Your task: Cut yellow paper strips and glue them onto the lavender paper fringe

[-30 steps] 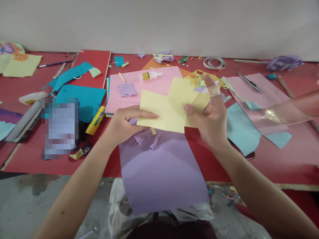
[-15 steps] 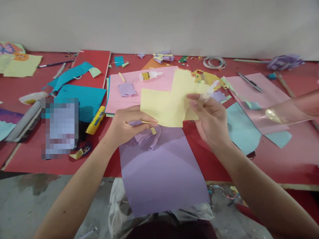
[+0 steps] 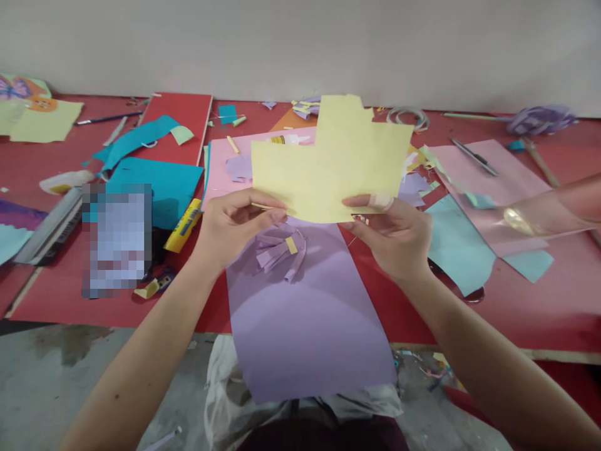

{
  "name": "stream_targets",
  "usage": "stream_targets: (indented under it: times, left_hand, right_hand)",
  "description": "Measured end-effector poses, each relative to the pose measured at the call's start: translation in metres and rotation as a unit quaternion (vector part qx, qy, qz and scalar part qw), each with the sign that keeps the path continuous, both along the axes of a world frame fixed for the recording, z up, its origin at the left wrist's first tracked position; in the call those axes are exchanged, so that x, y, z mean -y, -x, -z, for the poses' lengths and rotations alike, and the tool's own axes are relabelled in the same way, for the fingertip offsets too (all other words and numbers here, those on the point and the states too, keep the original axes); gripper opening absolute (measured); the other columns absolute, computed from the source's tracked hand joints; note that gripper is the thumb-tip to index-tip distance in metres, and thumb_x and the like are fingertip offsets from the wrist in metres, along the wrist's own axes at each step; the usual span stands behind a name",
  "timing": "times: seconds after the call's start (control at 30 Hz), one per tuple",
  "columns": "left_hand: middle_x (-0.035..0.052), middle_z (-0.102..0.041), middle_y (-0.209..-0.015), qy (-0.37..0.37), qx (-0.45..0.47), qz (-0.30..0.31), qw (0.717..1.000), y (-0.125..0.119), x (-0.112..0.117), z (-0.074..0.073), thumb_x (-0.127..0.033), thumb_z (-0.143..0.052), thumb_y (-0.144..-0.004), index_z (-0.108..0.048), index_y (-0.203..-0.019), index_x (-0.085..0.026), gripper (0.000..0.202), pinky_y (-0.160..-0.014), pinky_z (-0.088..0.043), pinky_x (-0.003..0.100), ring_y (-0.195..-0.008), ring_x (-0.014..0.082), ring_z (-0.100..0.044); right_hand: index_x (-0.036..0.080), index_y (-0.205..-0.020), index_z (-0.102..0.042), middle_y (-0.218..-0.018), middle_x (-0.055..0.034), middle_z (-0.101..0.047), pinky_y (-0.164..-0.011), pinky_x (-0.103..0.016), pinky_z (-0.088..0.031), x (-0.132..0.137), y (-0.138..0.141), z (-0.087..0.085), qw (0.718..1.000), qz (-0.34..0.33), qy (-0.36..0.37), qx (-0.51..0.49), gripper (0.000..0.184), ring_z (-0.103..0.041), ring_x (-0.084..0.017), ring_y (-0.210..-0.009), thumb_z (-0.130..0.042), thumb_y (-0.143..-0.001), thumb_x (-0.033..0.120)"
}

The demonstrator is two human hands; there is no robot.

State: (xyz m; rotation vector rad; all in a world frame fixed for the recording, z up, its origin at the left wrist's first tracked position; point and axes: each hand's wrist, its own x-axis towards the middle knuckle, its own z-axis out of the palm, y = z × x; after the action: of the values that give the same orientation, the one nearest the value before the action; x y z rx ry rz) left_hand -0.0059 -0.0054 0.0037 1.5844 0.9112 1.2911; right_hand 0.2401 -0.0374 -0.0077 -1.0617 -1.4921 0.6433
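A pale yellow sheet of paper (image 3: 328, 169) with a stepped, cut upper edge is held up in front of me. My left hand (image 3: 239, 228) pinches its lower left edge between thumb and fingers. At the lower right edge my right hand (image 3: 394, 232) grips it, with whitish tape or wrap around one finger. Below the hands, a purple paper sheet (image 3: 310, 338) hangs over the table's front edge. On it lies a bunch of cut purple paper strips (image 3: 282, 254) with a small yellow piece on top.
Left are a yellow glue stick (image 3: 184, 225), teal paper (image 3: 164, 203) and a blurred-out rectangular object (image 3: 119, 235). A glue bottle (image 3: 300, 139) lies partly hidden behind the yellow sheet. Right are light blue paper (image 3: 462, 250), a pen (image 3: 474, 156) and another person's forearm (image 3: 554, 210).
The yellow sheet has risen and turned to face me more squarely, covering much of the glue bottle. My right hand has moved down to its lower edge; my left has shifted slightly.
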Motion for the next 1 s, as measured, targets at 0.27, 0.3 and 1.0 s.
stream_targets:
  times: [0.27, 0.3, 1.0]
  left_hand:
    - [0.0028, -0.079, -0.082, -0.026, -0.007, 0.006, 1.000, 0.001, 0.000, 0.001, -0.023, -0.085, -0.077, -0.080, -0.082, -0.022, 0.007, -0.066, -0.063, 0.028, -0.075, 0.0160, -0.075]
    - [0.0023, -0.079, -0.082, -0.034, -0.003, 0.010, 0.999, 0.001, 0.000, 0.001, -0.020, -0.084, -0.077, -0.080, -0.083, -0.023, 0.008, -0.066, -0.062, 0.027, -0.075, 0.0155, -0.075]
    - [0.0005, -0.080, -0.093, -0.105, -0.076, -0.063, 0.990, -0.003, 0.004, 0.002, -0.018, -0.084, -0.078, -0.081, -0.095, -0.027, 0.020, -0.071, -0.064, 0.027, -0.082, 0.0155, -0.075]
  right_hand:
    - [0.032, -0.086, -0.080, -0.082, 0.0020, -0.078, -0.074, -0.040, -0.063, 0.001, 0.001, -0.003, 0.999, -0.001, -0.009, 0.033, 0.014, -0.075, -0.022, -0.078, -0.085, -0.079, 0.021]
    - [0.033, -0.084, -0.080, -0.080, 0.0020, -0.078, -0.074, -0.041, -0.063, 0.001, 0.001, -0.003, 1.000, -0.006, -0.010, 0.024, 0.013, -0.075, -0.023, -0.077, -0.085, -0.079, 0.022]
    - [0.030, -0.078, -0.074, -0.076, 0.0007, -0.072, -0.071, -0.041, -0.067, -0.005, 0.012, -0.001, 0.994, 0.005, 0.046, -0.094, 0.014, -0.072, -0.020, -0.072, -0.088, -0.077, 0.029]
